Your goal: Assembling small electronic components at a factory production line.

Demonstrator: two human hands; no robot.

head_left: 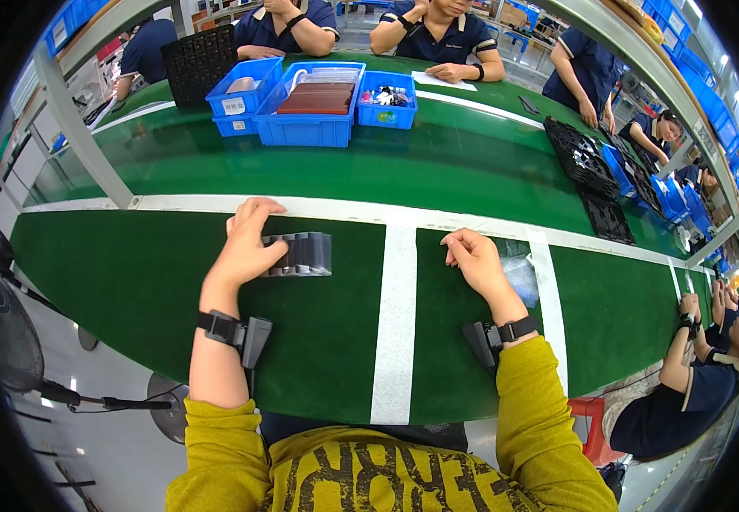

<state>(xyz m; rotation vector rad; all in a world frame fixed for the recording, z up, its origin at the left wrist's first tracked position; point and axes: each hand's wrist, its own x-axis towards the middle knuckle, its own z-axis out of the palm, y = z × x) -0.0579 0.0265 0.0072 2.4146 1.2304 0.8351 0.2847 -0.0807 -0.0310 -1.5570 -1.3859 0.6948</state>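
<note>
My left hand [246, 243] is at the left part of the green bench. Its fingers are apart, and the thumb lies over the left end of a clear plastic pack [308, 254] with dark pieces inside. Whether the thumb presses on the pack, I cannot tell. Further right, my right hand [478, 263] hovers or rests with its fingers loosely curled in and nothing visible between them. Just beside that wrist lies a crumpled clear plastic bag [520, 277], partly covered by the hand. Both my wrists wear black straps with a dark device.
White strips [397, 341] divide the green bench. Beyond its rail, blue bins [305, 132] hold brown and small parts; black trays [587, 158] lie at the right. A grey post [88, 136] rises at left. Co-workers [438, 38] sit across and at right; a fan [11, 324] stands left.
</note>
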